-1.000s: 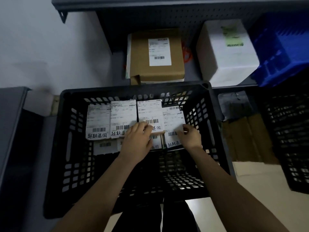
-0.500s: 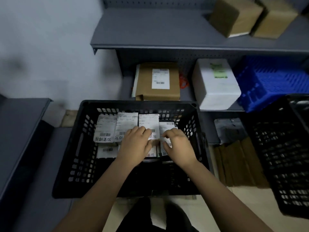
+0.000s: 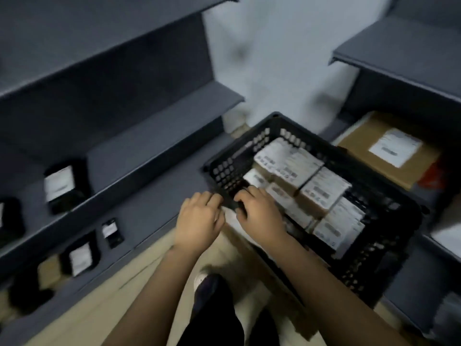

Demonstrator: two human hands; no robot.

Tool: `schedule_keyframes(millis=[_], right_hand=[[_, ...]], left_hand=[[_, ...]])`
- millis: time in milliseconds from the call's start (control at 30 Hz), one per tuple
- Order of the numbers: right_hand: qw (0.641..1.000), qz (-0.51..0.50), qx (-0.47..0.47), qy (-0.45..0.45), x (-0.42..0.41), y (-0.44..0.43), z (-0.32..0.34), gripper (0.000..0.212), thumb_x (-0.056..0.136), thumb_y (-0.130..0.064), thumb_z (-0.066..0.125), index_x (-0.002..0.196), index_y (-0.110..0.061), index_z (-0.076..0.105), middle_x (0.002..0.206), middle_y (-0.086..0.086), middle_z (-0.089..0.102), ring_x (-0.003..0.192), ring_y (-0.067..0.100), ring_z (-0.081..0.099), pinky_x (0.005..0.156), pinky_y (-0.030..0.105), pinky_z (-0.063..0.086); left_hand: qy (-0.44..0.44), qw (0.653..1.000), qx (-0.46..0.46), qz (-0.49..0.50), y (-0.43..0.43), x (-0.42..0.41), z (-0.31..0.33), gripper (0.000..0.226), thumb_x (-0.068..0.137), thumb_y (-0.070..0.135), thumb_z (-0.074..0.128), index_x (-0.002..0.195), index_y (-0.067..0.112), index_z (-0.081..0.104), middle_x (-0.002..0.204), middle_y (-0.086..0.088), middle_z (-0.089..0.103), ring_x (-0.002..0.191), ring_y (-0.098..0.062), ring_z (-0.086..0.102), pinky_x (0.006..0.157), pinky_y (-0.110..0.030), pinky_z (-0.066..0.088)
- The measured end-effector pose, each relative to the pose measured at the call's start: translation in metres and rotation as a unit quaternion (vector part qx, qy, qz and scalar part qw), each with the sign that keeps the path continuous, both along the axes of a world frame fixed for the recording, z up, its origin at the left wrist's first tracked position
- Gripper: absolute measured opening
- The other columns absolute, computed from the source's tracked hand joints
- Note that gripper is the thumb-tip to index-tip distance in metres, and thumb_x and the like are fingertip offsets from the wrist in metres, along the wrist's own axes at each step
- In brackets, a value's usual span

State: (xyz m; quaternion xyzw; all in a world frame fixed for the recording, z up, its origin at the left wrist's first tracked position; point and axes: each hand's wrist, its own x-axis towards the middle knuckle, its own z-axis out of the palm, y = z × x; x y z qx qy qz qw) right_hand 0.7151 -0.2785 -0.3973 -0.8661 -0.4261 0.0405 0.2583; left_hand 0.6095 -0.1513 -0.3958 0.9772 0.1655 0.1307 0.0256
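A black plastic crate point(image 3: 224, 171) stands on the floor right of centre, packed with several brown boxes point(image 3: 321, 191) that carry white barcode labels. My left hand point(image 3: 199, 223) and my right hand point(image 3: 259, 216) meet over the crate's near-left edge. Both have their fingers curled round a small parcel point(image 3: 230, 213), dark with a white patch, held between them. The whole view is blurred, so the parcel's outline is unclear, and the hands hide most of it.
Grey shelves run along the left, holding small black parcels with white labels point(image 3: 63, 186) point(image 3: 79, 258) point(image 3: 111, 231). A brown parcel point(image 3: 389, 151) lies on the low right shelf behind the crate. My shoe point(image 3: 207, 285) stands on the beige floor.
The view has swung left towards the left shelves. Both hands have left the labelled boxes in the crate and come together at its near-left edge, gripping a small parcel.
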Motion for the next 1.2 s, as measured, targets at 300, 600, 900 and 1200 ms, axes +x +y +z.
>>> schedule_keyframes(millis=[300, 600, 900, 1200], right_hand=[[0.956, 0.293, -0.002, -0.023, -0.148, 0.108, 0.023, 0.033, 0.089, -0.017, 0.059, 0.122, -0.017, 0.057, 0.118, 0.003, 0.054, 0.113, 0.025, 0.047, 0.094, 0.035, 0.038], [0.850, 0.525, -0.005, -0.046, -0.357, 0.167, 0.047, 0.039, 0.091, -0.018, 0.057, 0.130, -0.019, 0.051, 0.126, 0.001, 0.050, 0.121, 0.024, 0.041, 0.105, 0.034, 0.030], [0.791, 0.608, 0.004, -0.065, -0.578, 0.193, 0.060, 0.036, 0.093, -0.020, 0.055, 0.129, -0.020, 0.050, 0.128, 0.001, 0.050, 0.122, 0.022, 0.042, 0.106, 0.035, 0.030], [0.762, 0.643, 0.015, -0.077, -0.748, 0.236, 0.072, 0.036, 0.092, -0.021, 0.058, 0.128, -0.021, 0.051, 0.127, -0.001, 0.050, 0.121, 0.018, 0.042, 0.105, 0.033, 0.033]], left_hand=[[-0.027, 0.962, 0.011, 0.273, 0.031, -0.198, 0.022, 0.025, 0.077, 0.023, 0.074, 0.098, 0.015, 0.063, 0.087, -0.002, 0.061, 0.081, -0.028, 0.058, 0.069, -0.039, 0.048], [-0.023, 0.866, 0.038, 0.499, 0.008, -0.418, 0.038, 0.026, 0.079, 0.026, 0.073, 0.101, 0.015, 0.064, 0.092, -0.001, 0.062, 0.084, -0.026, 0.060, 0.070, -0.036, 0.046], [-0.034, 0.803, 0.058, 0.592, -0.007, -0.633, 0.045, 0.029, 0.077, 0.025, 0.076, 0.102, 0.016, 0.065, 0.094, -0.001, 0.062, 0.083, -0.025, 0.061, 0.068, -0.034, 0.048], [-0.037, 0.774, 0.077, 0.627, 0.017, -0.799, 0.057, 0.029, 0.077, 0.024, 0.077, 0.101, 0.015, 0.064, 0.093, -0.002, 0.062, 0.081, -0.025, 0.060, 0.069, -0.035, 0.050]])
